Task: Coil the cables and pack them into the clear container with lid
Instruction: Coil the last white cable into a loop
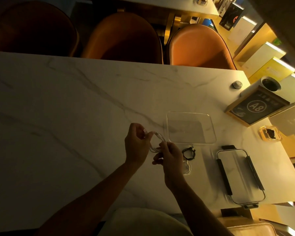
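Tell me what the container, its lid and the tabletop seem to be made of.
The clear container looks like transparent glass or hard plastic: the table's veining shows through it; which one is unclear. The lid seems to be a clear panel with dark, matte clip bars, probably plastic. The table looks like polished white marble or a marble-look surface, going by its grey veins and soft sheen.

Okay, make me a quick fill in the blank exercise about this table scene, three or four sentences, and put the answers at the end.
1. Both hands hold a cable coloured ____.
2. The clear container holds ____ cables so far.
3. The lid lies ____ the container, on the table.
4. The black cable lies coiled on the ____.

Answers: white; no; apart from; table
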